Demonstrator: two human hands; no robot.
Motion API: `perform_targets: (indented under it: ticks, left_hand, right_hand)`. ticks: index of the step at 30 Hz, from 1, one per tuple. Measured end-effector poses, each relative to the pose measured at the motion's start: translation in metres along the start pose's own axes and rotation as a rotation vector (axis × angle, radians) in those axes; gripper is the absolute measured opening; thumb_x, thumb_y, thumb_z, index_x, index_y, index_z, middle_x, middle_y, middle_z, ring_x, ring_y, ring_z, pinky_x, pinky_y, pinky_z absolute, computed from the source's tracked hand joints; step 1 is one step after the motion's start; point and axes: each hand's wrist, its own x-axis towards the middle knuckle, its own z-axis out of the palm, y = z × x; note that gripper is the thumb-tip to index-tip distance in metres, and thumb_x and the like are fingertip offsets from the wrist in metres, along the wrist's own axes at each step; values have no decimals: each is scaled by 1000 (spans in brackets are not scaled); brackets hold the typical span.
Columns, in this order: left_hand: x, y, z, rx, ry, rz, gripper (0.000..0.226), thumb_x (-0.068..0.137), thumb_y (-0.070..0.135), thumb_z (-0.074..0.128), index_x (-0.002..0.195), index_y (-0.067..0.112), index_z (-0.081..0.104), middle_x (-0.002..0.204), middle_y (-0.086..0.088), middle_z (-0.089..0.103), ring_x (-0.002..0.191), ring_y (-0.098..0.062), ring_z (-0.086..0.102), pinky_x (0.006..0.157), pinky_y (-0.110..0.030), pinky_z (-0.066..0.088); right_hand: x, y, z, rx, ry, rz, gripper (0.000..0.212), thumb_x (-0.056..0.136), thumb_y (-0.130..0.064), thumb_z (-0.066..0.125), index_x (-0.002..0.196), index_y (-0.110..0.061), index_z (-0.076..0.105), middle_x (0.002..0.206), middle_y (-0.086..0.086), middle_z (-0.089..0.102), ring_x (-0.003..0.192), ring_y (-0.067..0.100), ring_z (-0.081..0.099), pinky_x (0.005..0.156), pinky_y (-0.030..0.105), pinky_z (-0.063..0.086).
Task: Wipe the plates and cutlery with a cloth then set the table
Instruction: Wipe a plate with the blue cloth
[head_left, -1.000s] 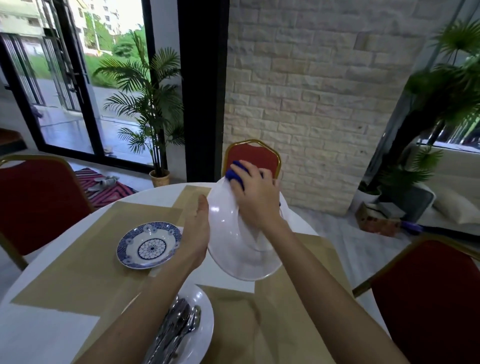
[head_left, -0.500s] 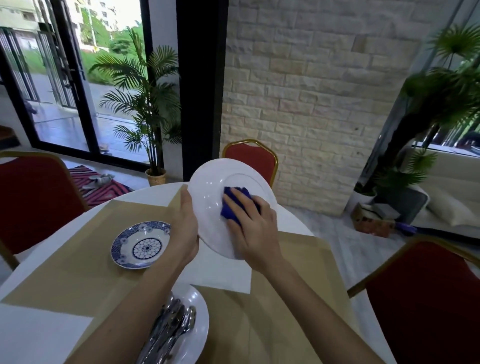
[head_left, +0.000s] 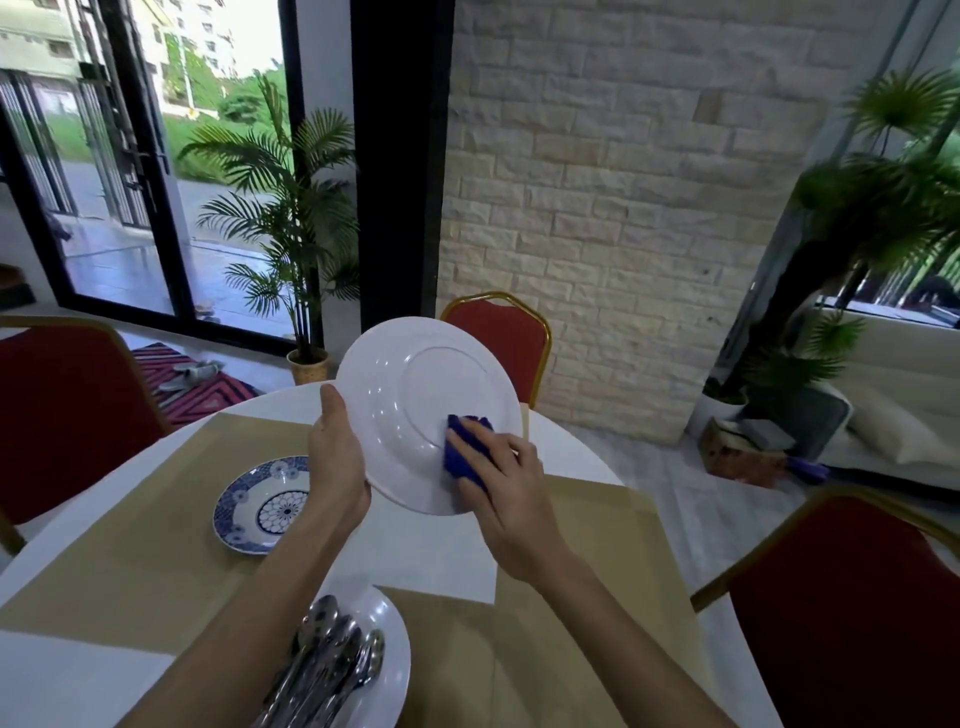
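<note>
Fingers (head_left: 496, 448) press blue cloth (head_left: 460, 460) on plate (head_left: 415, 395), near lower edge.

A round white table (head_left: 571, 447) carries tan mats (head_left: 130, 571), a blue patterned dish (head_left: 260, 506) at centre left and a white plate (head_left: 395, 654) at bottom centre.

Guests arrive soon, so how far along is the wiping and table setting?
Early on. Done: placemats are laid and a blue patterned plate sits on one. In hand: the left hand holds a white plate tilted up while the right hand presses a blue cloth on it. Left: the cutlery lies heaped on a second white plate, nothing laid out.
</note>
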Motion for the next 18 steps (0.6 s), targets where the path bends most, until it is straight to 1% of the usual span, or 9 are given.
perform_targets:
  ticks: [1, 3, 6, 7, 9, 11, 14, 16, 18]
  left_hand:
    - [0, -1, 1, 1, 2, -11, 53, 101, 47, 29, 124, 8, 55, 120, -14, 63, 102, -26, 61, 87, -39, 48]
    - [1, -3, 0, -32, 2, -37, 48, 101, 48, 28, 121, 14, 56, 119, -9, 63, 107, -26, 60, 89, -38, 49]
    - [0, -6, -4, -100, -3, -92, 45, 99, 51, 30, 125, 22, 53, 113, 1, 64, 100, -18, 61, 89, -38, 50]
    - [0, -9, -4, -101, -5, -102, 46, 99, 51, 30, 128, 22, 51, 107, 4, 64, 95, -15, 61, 87, -37, 50]
    - [-1, -13, -3, -80, -30, -104, 46, 98, 53, 29, 127, 24, 51, 99, 8, 64, 90, -11, 60, 80, -33, 50]
    - [-2, -17, 0, -82, -36, -106, 43, 99, 52, 28, 122, 25, 52, 99, 7, 64, 89, -10, 60, 72, -30, 50]
    - [-2, -22, 3, -93, -9, -101, 40, 100, 50, 29, 121, 25, 52, 103, 5, 64, 92, -12, 60, 71, -30, 49]
    - [-2, -26, 5, -74, -9, -91, 42, 99, 50, 29, 124, 26, 51, 107, 3, 64, 95, -13, 60, 72, -29, 49]
    - [-4, -29, 7, -55, -17, -95, 46, 99, 51, 28, 129, 24, 50, 114, 1, 63, 101, -16, 59, 80, -32, 49]
  right_hand:
    - [1, 0, -1, 130, -6, 24, 43, 101, -40, 30, 138, -29, 48, 147, -19, 38, 122, 5, 34, 107, 18, 21]
    - [7, 8, -5, 378, 168, 200, 38, 99, -33, 36, 132, -30, 54, 142, -13, 48, 129, 6, 40, 111, 31, 29]
    - [18, 21, -21, 709, 442, 809, 27, 100, -40, 43, 126, -41, 50, 127, -16, 55, 125, 14, 50, 108, 44, 40]
    - [22, 26, -26, 882, 434, 990, 30, 98, -46, 46, 126, -38, 51, 120, -13, 59, 119, 17, 56, 103, 46, 45]
    - [24, 33, -37, 1118, 326, 1150, 43, 88, -53, 58, 122, -27, 59, 110, 0, 69, 104, 28, 65, 91, 53, 52]
    - [25, 31, -43, 1162, 260, 1139, 40, 83, -42, 70, 116, -21, 62, 108, 8, 71, 99, 34, 67, 86, 59, 53]
    - [23, 26, -43, 964, 427, 1109, 29, 88, -24, 67, 114, -22, 54, 107, 5, 66, 93, 24, 64, 80, 45, 56]
    - [21, 24, -42, 692, 536, 948, 14, 93, -23, 60, 104, -29, 52, 101, -2, 63, 88, 15, 61, 71, 29, 51]
    - [19, 23, -37, 463, 469, 725, 11, 95, -26, 56, 103, -34, 55, 99, -10, 63, 92, 12, 60, 76, 28, 50]
